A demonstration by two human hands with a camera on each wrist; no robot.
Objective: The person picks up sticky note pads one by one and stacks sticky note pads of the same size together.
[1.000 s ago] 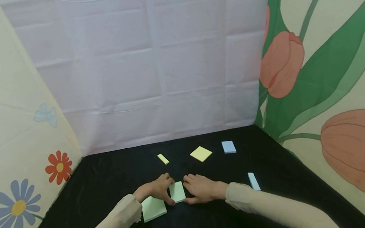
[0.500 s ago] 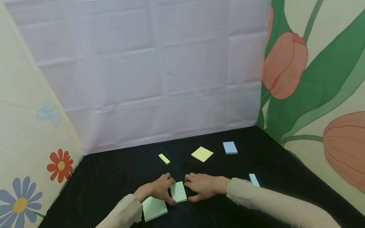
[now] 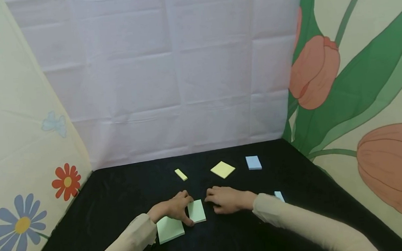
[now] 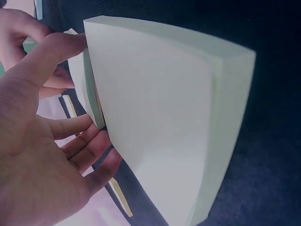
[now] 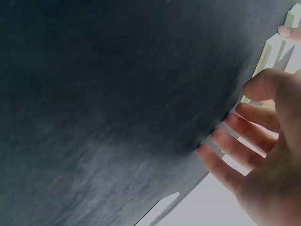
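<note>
Nearest, a large, pale-green, roughly square slab with a thick edge lies flat on the black-cloth-covered table; paper or foam, I cannot tell. The left hand reaches past it to a smaller, pale-green rectangular slab lying just beside it, the large one at the small one's 8 o'clock. This hand is grasping the small slab along its left side — thumb at the near corner, forefinger at the far one — and the wrist view shows the slab between those fingertips.

What has just changed is the right hand. A second ago its thumb was at the small slab's near right corner; now it stands apart, drawn off towards 2 o'clock, released, its fingers loosely bent and holding nothing. The small slab itself has stayed where it was, and so has the left hand. My reading is that the slab now depends on the left hand alone, its right side free, and that its placing beside the large slab looks settled for the moment.

With that shift the right cream sleeve covers more of a narrow light-blue strip at 3 o'clock. Farther back lie a short yellow strip at 11 o'clock, a flat yellow square turned like a diamond at 1, and a light-blue rectangular slab at 2. Behind them all hangs a creased white cloth.
</note>
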